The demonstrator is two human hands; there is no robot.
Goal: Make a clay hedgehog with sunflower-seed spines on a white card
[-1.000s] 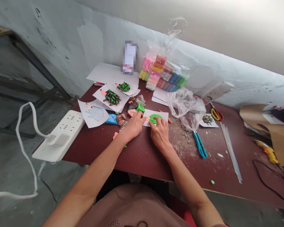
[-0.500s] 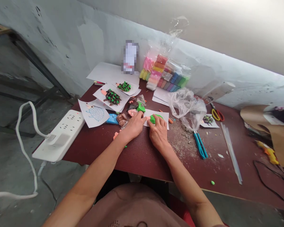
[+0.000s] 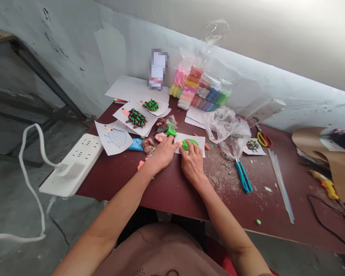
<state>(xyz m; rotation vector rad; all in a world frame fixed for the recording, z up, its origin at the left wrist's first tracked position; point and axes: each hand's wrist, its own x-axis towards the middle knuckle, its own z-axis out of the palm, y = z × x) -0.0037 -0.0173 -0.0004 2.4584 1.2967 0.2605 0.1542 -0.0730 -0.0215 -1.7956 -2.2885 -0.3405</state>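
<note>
A white card (image 3: 200, 142) lies on the table with a flat green clay shape (image 3: 193, 142) and a bit of pink clay at its left end. My left hand (image 3: 164, 154) rests at the card's left edge, its fingers bent together beside the pink clay; whatever they grip is too small to make out. Over the card's lower part, my right hand (image 3: 192, 161) has its fingers apart, the tips touching the pink and green clay. Just above my left hand lie a green clay lump (image 3: 171, 130), pink clay (image 3: 160, 137) and a brown clay packet (image 3: 148, 145).
Hedgehog pictures (image 3: 136, 117) and a blue drawing (image 3: 116, 138) lie left, near a power strip (image 3: 74, 165). Bagged clay (image 3: 201, 90) stands behind. On the right are a plastic bag (image 3: 227, 128), a teal cutter (image 3: 243, 176), scissors (image 3: 263, 139) and a yellow glue gun (image 3: 327, 186).
</note>
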